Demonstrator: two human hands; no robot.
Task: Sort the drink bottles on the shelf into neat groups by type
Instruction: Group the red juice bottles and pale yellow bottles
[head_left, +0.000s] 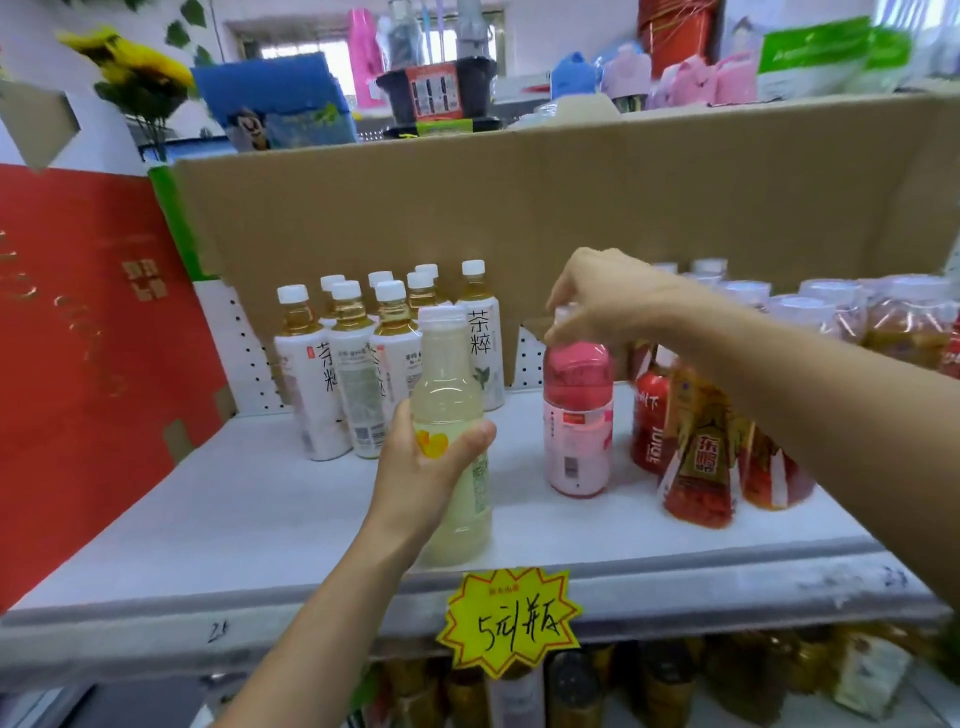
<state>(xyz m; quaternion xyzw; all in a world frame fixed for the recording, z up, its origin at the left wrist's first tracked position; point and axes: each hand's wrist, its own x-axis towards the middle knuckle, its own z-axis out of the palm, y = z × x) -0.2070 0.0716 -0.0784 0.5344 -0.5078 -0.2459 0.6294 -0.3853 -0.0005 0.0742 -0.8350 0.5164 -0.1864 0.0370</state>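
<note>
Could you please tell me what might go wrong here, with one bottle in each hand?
1. The right hand pinches the pink bottle only at its cap. If lifted that way, it could swing or slip into the red bottles standing beside it.
2. The left hand grips the pale yellow bottle near the front edge of the shelf. Set down there, it might topple off.

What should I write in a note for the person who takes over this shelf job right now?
Left hand grips the pale yellow bottle by its middle, at the shelf front.
Right hand: fingers pinch the pink bottle by its cap; it stands mid-shelf.
Done: tea bottles grouped back left, red bottles at right.
Left: give the yellow and pink bottles their own spots.
</note>
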